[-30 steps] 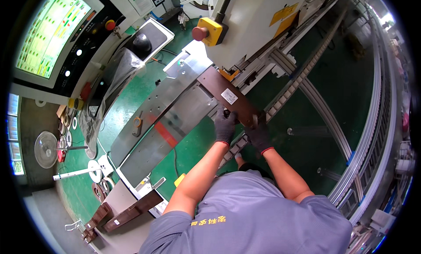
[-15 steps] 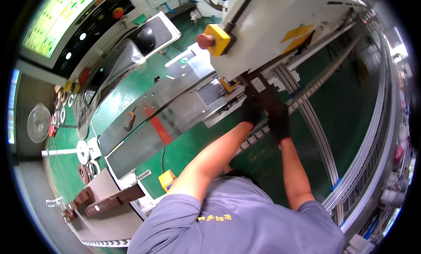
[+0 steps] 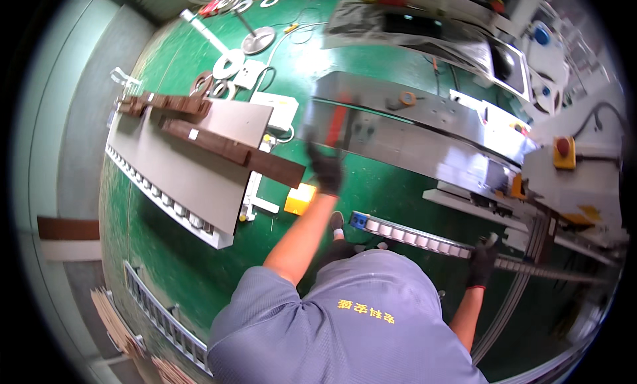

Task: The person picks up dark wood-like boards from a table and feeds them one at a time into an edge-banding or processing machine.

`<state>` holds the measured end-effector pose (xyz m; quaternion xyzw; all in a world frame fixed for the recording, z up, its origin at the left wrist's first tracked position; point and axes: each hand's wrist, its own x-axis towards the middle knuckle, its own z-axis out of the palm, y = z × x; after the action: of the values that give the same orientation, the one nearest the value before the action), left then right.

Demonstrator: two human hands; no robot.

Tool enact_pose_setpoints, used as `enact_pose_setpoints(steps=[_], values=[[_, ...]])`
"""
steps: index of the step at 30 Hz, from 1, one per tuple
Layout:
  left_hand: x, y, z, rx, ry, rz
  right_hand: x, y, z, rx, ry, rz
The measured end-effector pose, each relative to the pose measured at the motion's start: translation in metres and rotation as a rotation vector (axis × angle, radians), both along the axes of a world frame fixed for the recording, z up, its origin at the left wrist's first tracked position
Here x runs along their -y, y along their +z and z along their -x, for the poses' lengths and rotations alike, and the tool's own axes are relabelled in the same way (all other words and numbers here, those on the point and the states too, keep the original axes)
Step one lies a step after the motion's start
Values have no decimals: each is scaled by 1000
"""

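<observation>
Your dark-gloved left hand [image 3: 324,170] looks open; can't tell with your dark-gloved right hand [image 3: 482,263]. That long dark-brown flat board [image 3: 277,168] seems stiff, so grip both edges.

Head cam: left fisheye of a side-by-side pair, head-worn, aimed steeply down over the wearer's chest. Shirt [image 3: 345,318] is shot from very close at the near edge. Left hand [image 3: 325,170] and right hand [image 3: 482,261] are viewed from above, at arm's reach. Green floor [image 3: 375,185] is looked down on beyond them. Grey tabletop [image 3: 206,175] is covered at left, metal bench [image 3: 411,148] farther out at right. Pale wall [image 3: 46,119] is pulled in at far left, bent by the lens. Corners are blacked out.
</observation>
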<state>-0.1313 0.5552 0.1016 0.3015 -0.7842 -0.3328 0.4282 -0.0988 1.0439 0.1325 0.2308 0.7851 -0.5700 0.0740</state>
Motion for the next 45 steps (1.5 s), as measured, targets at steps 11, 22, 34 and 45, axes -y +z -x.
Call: enact_pose_setpoints(steps=[11,22,34,45], values=[[280,-70,-92,367,704,-726,262,68,12,-92,935,59],[159,-116,-271,-510,408,-827,344,69,4,-253,1325,-121],[93,109,-423,-56,586,-379,432,106,-22,-351,1676,85],[75,296,-315,-221,125,627,516,235,-127,-902,1737,794]])
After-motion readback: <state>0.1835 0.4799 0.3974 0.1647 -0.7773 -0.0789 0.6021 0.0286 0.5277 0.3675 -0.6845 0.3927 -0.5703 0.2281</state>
